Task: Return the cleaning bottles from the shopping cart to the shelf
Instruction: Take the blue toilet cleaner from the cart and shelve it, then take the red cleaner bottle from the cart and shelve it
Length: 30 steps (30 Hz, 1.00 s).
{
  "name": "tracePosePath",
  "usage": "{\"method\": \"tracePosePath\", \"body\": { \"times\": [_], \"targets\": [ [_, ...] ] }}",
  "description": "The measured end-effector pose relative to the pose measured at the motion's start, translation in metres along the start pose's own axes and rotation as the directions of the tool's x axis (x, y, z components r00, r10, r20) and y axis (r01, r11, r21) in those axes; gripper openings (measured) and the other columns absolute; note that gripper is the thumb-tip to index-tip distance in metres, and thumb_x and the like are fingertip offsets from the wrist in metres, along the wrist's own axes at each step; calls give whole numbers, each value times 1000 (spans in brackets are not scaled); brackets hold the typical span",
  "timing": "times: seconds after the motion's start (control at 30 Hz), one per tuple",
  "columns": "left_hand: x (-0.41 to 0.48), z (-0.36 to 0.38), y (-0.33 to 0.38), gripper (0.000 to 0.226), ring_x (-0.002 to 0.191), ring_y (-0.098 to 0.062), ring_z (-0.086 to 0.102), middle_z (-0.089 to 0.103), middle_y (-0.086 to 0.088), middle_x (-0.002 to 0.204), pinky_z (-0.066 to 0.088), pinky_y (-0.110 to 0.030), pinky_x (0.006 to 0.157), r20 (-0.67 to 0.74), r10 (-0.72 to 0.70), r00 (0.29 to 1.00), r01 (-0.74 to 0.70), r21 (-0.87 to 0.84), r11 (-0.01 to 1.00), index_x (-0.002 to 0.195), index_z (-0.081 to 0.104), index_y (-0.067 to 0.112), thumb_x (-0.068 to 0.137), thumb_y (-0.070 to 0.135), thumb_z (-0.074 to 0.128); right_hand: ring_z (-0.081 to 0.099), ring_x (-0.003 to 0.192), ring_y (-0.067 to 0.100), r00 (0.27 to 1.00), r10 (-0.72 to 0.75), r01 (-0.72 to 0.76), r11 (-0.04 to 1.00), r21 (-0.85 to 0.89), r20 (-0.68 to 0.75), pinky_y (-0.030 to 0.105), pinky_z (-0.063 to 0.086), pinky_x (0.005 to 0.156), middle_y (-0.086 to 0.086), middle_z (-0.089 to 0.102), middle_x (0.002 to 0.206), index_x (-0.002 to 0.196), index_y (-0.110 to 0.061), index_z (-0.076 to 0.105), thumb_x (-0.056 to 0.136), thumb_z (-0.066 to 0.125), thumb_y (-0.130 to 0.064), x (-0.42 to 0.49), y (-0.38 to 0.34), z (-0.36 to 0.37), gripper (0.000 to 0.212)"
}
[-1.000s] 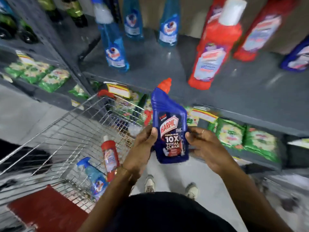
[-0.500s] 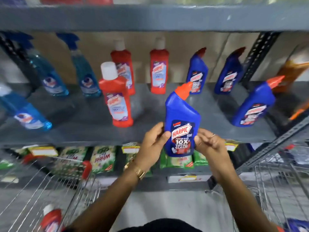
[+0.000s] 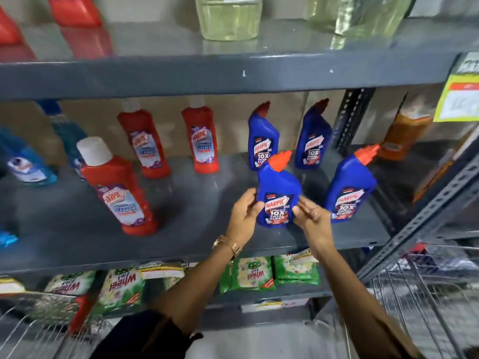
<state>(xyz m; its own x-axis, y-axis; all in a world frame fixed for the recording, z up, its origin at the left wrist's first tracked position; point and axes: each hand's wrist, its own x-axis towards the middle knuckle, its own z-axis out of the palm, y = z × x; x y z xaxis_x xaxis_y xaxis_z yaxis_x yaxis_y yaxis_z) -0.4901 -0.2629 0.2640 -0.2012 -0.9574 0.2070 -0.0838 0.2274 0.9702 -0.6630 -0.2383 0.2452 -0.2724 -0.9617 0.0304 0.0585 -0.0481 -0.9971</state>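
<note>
Step in hand: placing one blue bottle (image 3: pixel 278 193) on the grey shelf (image 3: pixel 197 229). The left hand (image 3: pixel 245 216) grips the bottle's lower left side; the right hand (image 3: pixel 309 216) grips its lower right side, fingers closed against the label. The bottle is upright with its orange cap (image 3: pixel 280 160) tilted slightly right, held over the front half of the shelf. Whether its base touches the shelf surface cannot be told. Three matching blue bottles stand near: one (image 3: pixel 348 187) just beside on the right and two at the back (image 3: pixel 263 137) (image 3: pixel 313 136). Red bottles (image 3: pixel 116 187) occupy the left portion of the same shelf. Part of the cart (image 3: pixel 414 294) shows at lower right; its contents are blurred. Next move, as judged: lower the bottle until the base sits flat, keeping clear of the right neighbour, then release both hands together. Risk: a one-sided release may tip the bottle into the adjacent one. The task appears partway complete.
</note>
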Motion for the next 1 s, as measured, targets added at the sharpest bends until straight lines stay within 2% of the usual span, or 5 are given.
{"method": "tracePosePath", "body": {
  "times": [0.33, 0.5, 0.73, 0.83, 1.0],
  "targets": [
    [-8, 1, -4, 46, 112, -21, 62, 62, -15, 124, 54, -35, 92, -5, -56, 998, 56, 15, 998, 128, 47, 8, 88, 28, 54, 56, 123, 25, 997, -51, 46, 994, -98, -49, 50, 46, 101, 12, 61, 130, 132, -10, 53, 88, 60, -23, -14, 6, 3, 46],
    [-53, -34, 4, 48, 125, -18, 52, 55, -11, 134, 43, -29, 104, -67, -104, 992, 104, -2, 995, 136, 41, 14, 90, 15, 56, 61, 66, 13, 917, -139, 131, 990, -46, -374, 32, 55, 63, -6, 56, 75, 112, -21, 49, 96, 50, -18, -88, 5, 52, 16],
    [-177, -173, 7, 24, 105, -7, 64, 70, 3, 110, 50, -18, 87, -410, -97, 907, 132, 59, 990, 114, 58, 23, 94, 13, 49, 43, 47, 7, 980, -83, 113, 980, -163, 182, 24, 41, 46, -7, 48, 55, 91, -25, 56, 95, 44, -26, -192, 22, 192, 13],
    [-250, -265, -11, 25, 103, -10, 64, 68, 11, 107, 49, -22, 89, -655, -123, 746, 281, 143, 949, 105, 60, 34, 93, 14, 50, 50, 55, 18, 872, -3, 132, 964, -230, 489, 31, 42, 57, 4, 55, 61, 94, -38, 55, 93, 42, -39, -233, 33, 277, 13],
    [-388, -381, -88, 38, 94, -31, 65, 69, -21, 98, 47, -35, 82, -817, -413, 404, 667, -46, 744, 105, 61, 0, 78, 24, 49, 64, 81, 19, 608, 196, 251, 872, -420, 770, 30, 49, 73, 5, 68, 87, 103, -24, 58, 89, 38, -53, -285, 74, 407, 38]
  ]
}}
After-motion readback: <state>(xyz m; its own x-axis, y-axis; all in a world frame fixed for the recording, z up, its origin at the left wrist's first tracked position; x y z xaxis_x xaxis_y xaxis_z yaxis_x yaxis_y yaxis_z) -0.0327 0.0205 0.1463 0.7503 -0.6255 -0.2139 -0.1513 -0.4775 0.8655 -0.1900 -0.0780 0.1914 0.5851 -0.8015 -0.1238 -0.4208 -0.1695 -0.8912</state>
